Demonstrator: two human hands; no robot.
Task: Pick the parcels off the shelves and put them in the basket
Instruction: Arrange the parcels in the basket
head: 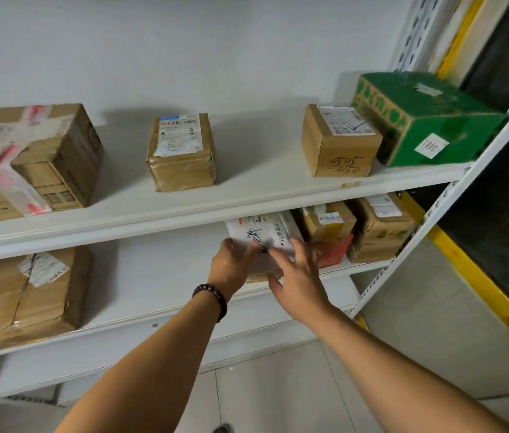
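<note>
1. Right now the white-labelled parcel (pixel 262 234) is on the lower shelf (pixel 165 276), right of the middle and towards its front.
2. The left hand (pixel 231 260) - a bead bracelet (pixel 211 300) on its wrist - grips the parcel's near left corner, fingers curled onto it.
3. The right hand (pixel 298 282) rests on the parcel's right side, fingers spread and straight, thumb at the near edge; it is not closed round it.
4. Just right of the parcel, a small brown box (pixel 328 223) sits on a red box (pixel 336 253).
5. Far left on the same shelf lies a large taped box (pixel 25 295).
6. The upper shelf (pixel 247 185) holds brown boxes and - at the far right - a green box (pixel 428 120).
</note>
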